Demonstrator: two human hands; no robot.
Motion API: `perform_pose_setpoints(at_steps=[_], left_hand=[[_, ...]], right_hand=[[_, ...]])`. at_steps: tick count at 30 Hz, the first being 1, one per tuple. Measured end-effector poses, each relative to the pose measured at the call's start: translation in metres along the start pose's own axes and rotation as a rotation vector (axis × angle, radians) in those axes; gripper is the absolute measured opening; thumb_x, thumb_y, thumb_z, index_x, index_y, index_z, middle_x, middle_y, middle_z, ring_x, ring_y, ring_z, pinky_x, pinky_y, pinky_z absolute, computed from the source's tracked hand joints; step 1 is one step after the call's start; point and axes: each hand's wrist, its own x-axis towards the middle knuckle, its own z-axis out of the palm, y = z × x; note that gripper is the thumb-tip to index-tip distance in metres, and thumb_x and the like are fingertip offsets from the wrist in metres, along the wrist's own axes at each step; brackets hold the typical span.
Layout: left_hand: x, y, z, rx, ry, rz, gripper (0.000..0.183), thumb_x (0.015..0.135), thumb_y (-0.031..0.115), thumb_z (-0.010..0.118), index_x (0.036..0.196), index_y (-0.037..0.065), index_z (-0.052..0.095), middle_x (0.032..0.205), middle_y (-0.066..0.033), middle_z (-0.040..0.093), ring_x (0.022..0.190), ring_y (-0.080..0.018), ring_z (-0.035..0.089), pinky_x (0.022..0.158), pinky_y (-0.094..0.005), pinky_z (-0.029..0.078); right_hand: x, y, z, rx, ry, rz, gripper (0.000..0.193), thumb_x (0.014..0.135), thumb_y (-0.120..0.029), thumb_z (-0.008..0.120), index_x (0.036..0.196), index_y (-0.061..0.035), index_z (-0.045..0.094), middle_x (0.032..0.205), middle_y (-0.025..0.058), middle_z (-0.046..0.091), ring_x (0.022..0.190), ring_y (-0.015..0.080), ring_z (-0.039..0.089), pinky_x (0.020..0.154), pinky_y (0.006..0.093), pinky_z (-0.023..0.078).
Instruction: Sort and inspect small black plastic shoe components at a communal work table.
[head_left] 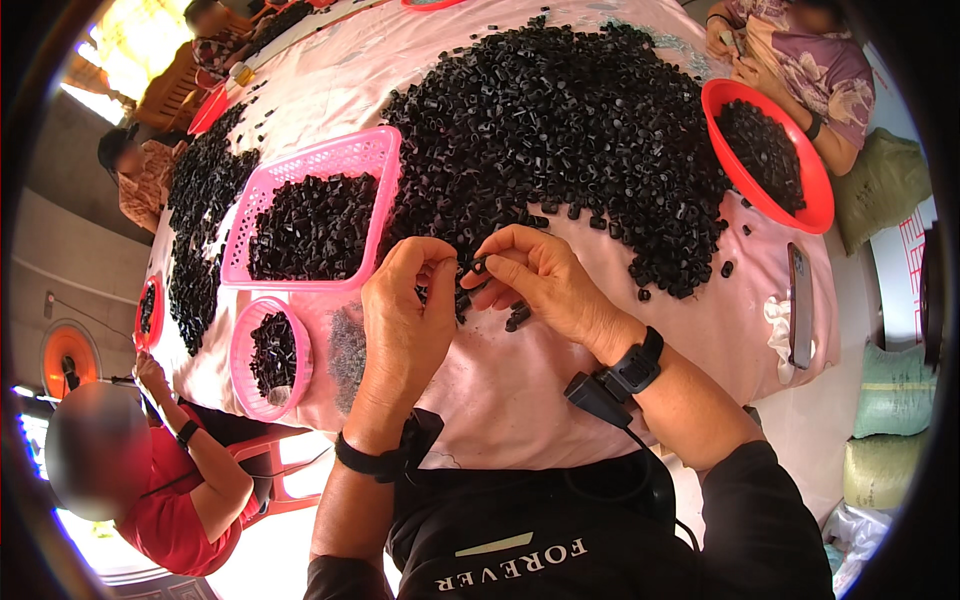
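Sitting at a table under a pale pink cloth point(520, 390), we face a big heap of small black plastic pieces point(570, 130) that spreads over most of its middle. A second, narrower band of the same pieces point(200, 220) runs down our left side, in front of other people seated there. Beyond the heap on our right, a red bowl point(815, 195) holds more pieces, with another person's arms just behind it. Left of our hands sits a pink rectangular basket point(345, 160), well filled, and nearer to us a smaller round pink basket point(238, 365), partly filled. A phone point(800, 305) lies flat near the right edge of the cloth. Our left hand point(405, 320) and right hand point(545, 285) meet at the near rim of the big heap, both wearing black wrist straps. The fingertips of each hand are pinched shut around one small black piece point(470, 268), held between the two hands just above the cloth, and a few loose pieces point(518, 318) lie just beside the right hand.
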Motion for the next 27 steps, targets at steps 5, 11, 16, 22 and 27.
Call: perform_pose_setpoints(at_steps=[5,11,16,22,27], left_hand=[[-0.001,-0.001,0.004,-0.035,-0.037,-0.057,0.007,0.095,0.002,0.064,0.100,-0.001,0.066,0.087,-0.0039,0.068,0.079,-0.0071,0.061,0.070,-0.0247,0.050],[0.000,0.003,0.007,-0.161,-0.014,-0.174,0.007,0.095,0.001,0.064,0.101,-0.001,0.067,0.086,-0.0052,0.068,0.079,-0.0086,0.063,0.070,-0.0255,0.051],[0.000,0.004,0.010,-0.002,-0.036,-0.045,0.007,0.094,0.001,0.064,0.100,-0.001,0.067,0.089,-0.0086,0.067,0.080,-0.0135,0.067,0.072,-0.0281,0.054],[-0.002,0.001,0.014,-0.065,-0.018,0.006,0.007,0.090,-0.001,0.065,0.096,-0.003,0.067,0.089,-0.0143,0.067,0.075,-0.0245,0.068,0.068,-0.0334,0.054],[-0.002,-0.002,0.004,-0.045,-0.050,-0.003,0.007,0.091,0.000,0.065,0.097,-0.003,0.069,0.090,-0.0123,0.070,0.078,-0.0211,0.069,0.070,-0.0317,0.054]], right_hand=[[-0.001,0.000,0.000,-0.059,0.006,-0.029,0.015,0.103,-0.014,0.061,0.112,-0.0023,0.064,0.095,0.0072,0.074,0.079,0.0095,0.068,0.073,0.0252,0.058],[-0.002,-0.004,0.002,-0.036,-0.077,0.013,0.018,0.103,-0.014,0.061,0.116,-0.0017,0.065,0.101,0.0083,0.075,0.084,0.0118,0.071,0.074,0.0251,0.059],[-0.002,-0.004,0.001,-0.043,-0.073,0.032,0.021,0.103,-0.016,0.062,0.117,-0.0012,0.065,0.102,0.0085,0.075,0.088,0.0139,0.073,0.075,0.0255,0.060],[-0.002,-0.006,0.002,-0.053,-0.018,0.034,0.020,0.103,-0.018,0.062,0.115,-0.0015,0.065,0.101,0.0086,0.075,0.087,0.0147,0.074,0.073,0.0264,0.060],[-0.001,-0.002,0.002,-0.031,-0.001,0.028,0.019,0.102,-0.017,0.063,0.113,-0.0016,0.065,0.099,0.0083,0.075,0.085,0.0150,0.074,0.072,0.0261,0.060]])
